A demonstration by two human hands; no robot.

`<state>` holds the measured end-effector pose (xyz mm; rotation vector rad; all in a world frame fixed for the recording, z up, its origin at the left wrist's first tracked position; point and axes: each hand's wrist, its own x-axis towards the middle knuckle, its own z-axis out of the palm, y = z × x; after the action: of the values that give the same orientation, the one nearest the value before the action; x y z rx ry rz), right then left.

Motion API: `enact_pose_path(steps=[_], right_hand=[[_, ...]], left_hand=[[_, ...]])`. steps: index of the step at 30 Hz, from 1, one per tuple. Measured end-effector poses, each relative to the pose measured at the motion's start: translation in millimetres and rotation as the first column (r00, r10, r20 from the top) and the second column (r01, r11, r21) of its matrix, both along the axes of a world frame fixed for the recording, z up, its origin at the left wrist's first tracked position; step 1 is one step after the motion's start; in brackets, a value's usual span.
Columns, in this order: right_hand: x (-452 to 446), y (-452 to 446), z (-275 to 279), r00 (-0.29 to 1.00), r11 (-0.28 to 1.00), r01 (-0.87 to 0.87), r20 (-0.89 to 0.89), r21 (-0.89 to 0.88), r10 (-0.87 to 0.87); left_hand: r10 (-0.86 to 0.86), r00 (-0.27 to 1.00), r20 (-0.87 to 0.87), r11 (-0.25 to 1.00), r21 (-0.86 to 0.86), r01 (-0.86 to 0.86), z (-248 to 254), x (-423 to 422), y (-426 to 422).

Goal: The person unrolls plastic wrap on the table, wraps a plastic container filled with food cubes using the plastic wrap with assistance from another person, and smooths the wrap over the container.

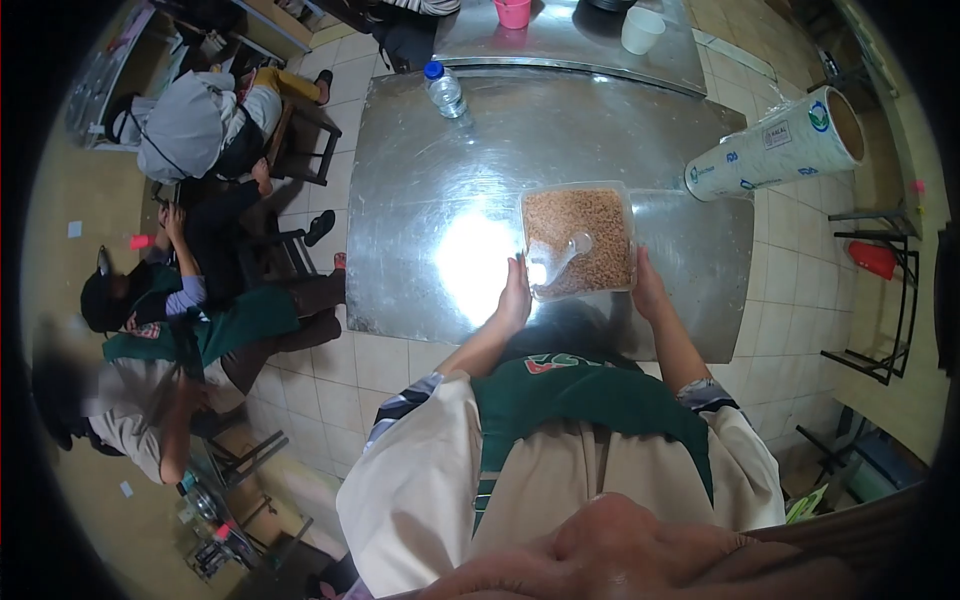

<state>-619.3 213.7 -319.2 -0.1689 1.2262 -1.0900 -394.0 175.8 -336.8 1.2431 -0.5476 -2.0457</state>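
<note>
A square clear plastic container point(629, 240) filled with brown crumb-like granules point(575, 215) is at the near side of the steel table. A pale translucent scoop or spoon point(578, 243) lies on the granules, its lower end towards the container's near left corner. My left hand point(516, 296) presses against the container's left side and my right hand point(648, 284) against its right side, so the container is gripped between them. Part of the fingers of both hands is hidden by its walls.
A capped water bottle point(444, 90) stands at the table's far left. On the right, a large roll of printed film point(770, 148) lies across the table point(400, 220). Behind, another table holds a pink cup point(513, 12) and a white tub point(642, 30). Several people sit on the left.
</note>
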Motion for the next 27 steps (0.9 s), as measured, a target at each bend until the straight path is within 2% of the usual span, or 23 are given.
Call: enact_pose_path(steps=[3, 5, 6, 8, 9, 11, 12, 14, 15, 16, 17, 18, 20, 22, 23, 24, 26, 27], right_hand=[[7.9, 21.9, -10.0, 0.997, 0.993, 0.071, -0.033, -0.097, -0.075], [14.3, 29.6, -15.5, 0.986, 0.977, 0.164, 0.016, -0.139, -0.164], [17.2, 31.3, -18.4, 0.985, 0.975, 0.17, 0.017, -0.143, -0.169], [22.9, 35.4, -30.9, 0.983, 0.974, 0.182, 0.065, -0.134, -0.174], [30.6, 40.0, -39.1, 0.981, 0.972, 0.188, 0.066, -0.14, -0.18], [54.4, 51.8, -45.9, 0.987, 0.983, 0.159, -0.012, -0.094, -0.161], [61.6, 58.4, -39.8, 0.986, 0.981, 0.166, -0.013, -0.098, -0.168], [77.0, 57.8, 8.8, 0.981, 0.986, -0.166, -0.095, 0.035, 0.168], [73.3, 58.1, 2.9, 0.957, 0.953, -0.284, -0.029, 0.102, 0.289], [66.3, 57.0, -1.0, 0.956, 0.953, -0.287, -0.027, 0.1, 0.291], [57.1, 52.5, -4.0, 0.912, 0.962, -0.247, -0.31, 0.114, 0.27], [48.0, 45.9, -7.4, 0.791, 0.973, -0.2, -0.567, 0.114, 0.229], [32.0, 19.2, -6.4, 0.704, 0.994, 0.054, -0.703, -0.094, -0.104], [24.0, -8.1, -0.3, 0.709, 0.95, 0.056, -0.657, -0.307, -0.254], [27.8, -19.2, 0.7, 0.711, 0.949, 0.058, -0.654, -0.31, -0.258], [36.0, -30.6, 0.6, 0.719, 0.953, 0.019, -0.658, -0.304, -0.224], [55.2, -39.4, -1.5, 0.727, 0.953, -0.027, -0.66, -0.3, -0.187], [67.7, -35.8, -6.4, 0.849, 0.961, -0.117, -0.528, -0.251, -0.034]], left_hand=[[0.046, 0.999, -0.009, 0.999, -0.023, -0.046, -15.5, 6.2, 29.9], [0.006, 1.0, 0.031, 0.995, 0.102, -0.009, -27.0, 10.7, 38.8], [0.0, 1.0, 0.031, 0.995, 0.098, -0.003, -33.3, 12.9, 39.4], [-0.077, 0.997, 0.026, 0.979, 0.193, 0.071, -16.7, 15.2, 30.0], [-0.084, 0.996, 0.027, 0.979, 0.187, 0.077, -12.8, 17.0, 22.0], [-0.01, 0.985, -0.171, 0.997, -0.08, -0.004, -6.9, 21.5, 0.6], [0.152, 0.94, -0.305, 0.988, 0.065, -0.138, -3.3, 24.9, -14.3], [0.274, 0.887, -0.372, 0.96, 0.056, -0.273, 16.1, 39.8, -39.8], [0.344, 0.904, -0.254, 0.938, 0.043, -0.345, 25.4, 42.4, -49.0], [0.414, 0.9, -0.132, 0.909, 0.022, -0.415, 30.8, 46.1, -53.9], [0.367, 0.929, -0.051, 0.928, -0.042, -0.369, 27.2, 51.7, -56.0], [0.366, 0.929, -0.05, 0.928, -0.048, -0.368, 23.7, 54.5, -54.0], [0.258, 0.959, -0.117, 0.965, -0.018, -0.261, 35.3, 54.8, -41.3], [0.233, 0.967, -0.1, 0.972, 0.044, -0.23, 47.3, 52.3, -25.0], [0.223, 0.964, -0.142, 0.975, 0.028, -0.222, 42.2, 54.5, -18.9], [0.214, 0.959, -0.185, 0.976, 0.011, -0.216, 33.0, 56.4, -14.5], [0.217, 0.964, -0.153, 0.976, 0.001, -0.219, -5.3, 59.0, -10.1], [0.22, 0.968, -0.121, 0.975, -0.003, -0.222, -16.0, 61.7, -9.6]])
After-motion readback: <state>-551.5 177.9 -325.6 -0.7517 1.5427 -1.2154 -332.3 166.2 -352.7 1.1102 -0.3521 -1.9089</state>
